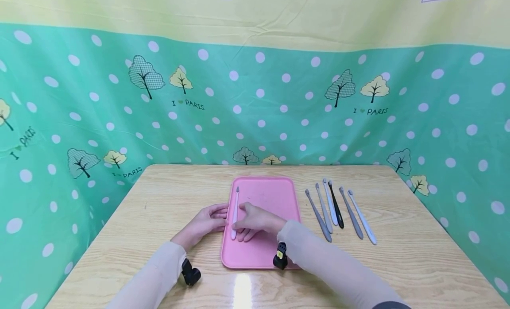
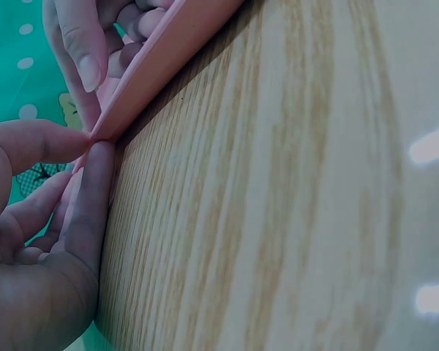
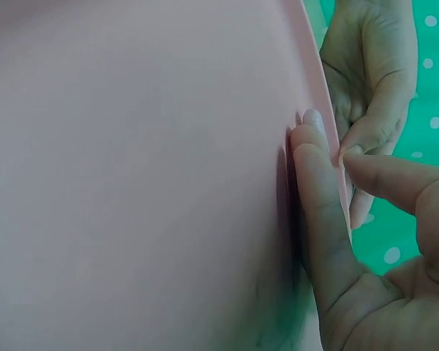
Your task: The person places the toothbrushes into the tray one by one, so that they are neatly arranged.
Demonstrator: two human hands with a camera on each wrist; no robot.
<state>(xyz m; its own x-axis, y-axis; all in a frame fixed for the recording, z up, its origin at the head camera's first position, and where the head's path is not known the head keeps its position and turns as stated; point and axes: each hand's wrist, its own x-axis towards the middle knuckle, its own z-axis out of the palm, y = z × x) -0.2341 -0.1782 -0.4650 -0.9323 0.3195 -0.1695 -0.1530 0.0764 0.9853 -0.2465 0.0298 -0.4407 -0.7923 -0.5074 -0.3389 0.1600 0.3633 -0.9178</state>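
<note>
A light-handled toothbrush (image 1: 235, 214) with a dark head lies along the left side of a pink tray (image 1: 263, 253), its bristle end pointing away. My right hand (image 1: 255, 220) is over the tray with its thumb across the handle. Its fingers (image 3: 318, 190) are extended low at the tray, and the thumb is apart from them in the right wrist view. At the tray's left rim is my left hand (image 1: 205, 222), its fingertips touching the outside edge. The left wrist view shows the left fingers (image 2: 80, 212) fairly straight. Part of the toothbrush is covered by my right hand.
Right of the tray, several toothbrushes lie side by side on the wooden table (image 1: 398, 264): grey ones (image 1: 350, 214), a black one (image 1: 336, 205) and a white one (image 1: 362, 218). A green dotted curtain (image 1: 279, 101) hangs behind and at the sides.
</note>
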